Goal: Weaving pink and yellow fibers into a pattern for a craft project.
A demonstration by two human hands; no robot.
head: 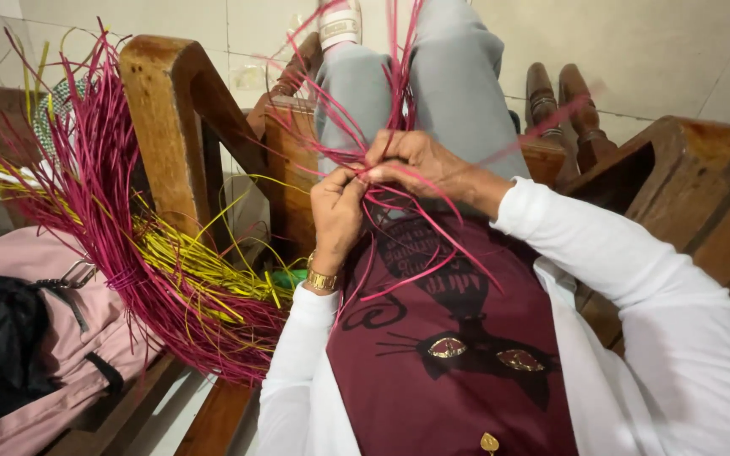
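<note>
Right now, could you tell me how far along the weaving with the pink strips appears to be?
Only a small knot of crossed pink strips sits between the left hand and right hand, so it looks barely begun. Both hands pinch strands there; long loose ends fan outward unwoven. A large bundle of pink and yellow strips lies unused beside the wooden armrest.

Both hands meet over lap, at centre. Left hand [337,213] just below and left of right hand [416,163], touching it. Strips [399,93] run between fingers, fan upward over knees and hang down onto shirt [454,346]. Watch [322,279] on left wrist. Wooden armrest [166,118] left of legs. Bundle of strips [120,236] left of armrest, curving under it toward left elbow. Bag [35,338] at far left, below bundle, on bench [213,414]. Second armrest [694,186] at right, behind right forearm.
</note>
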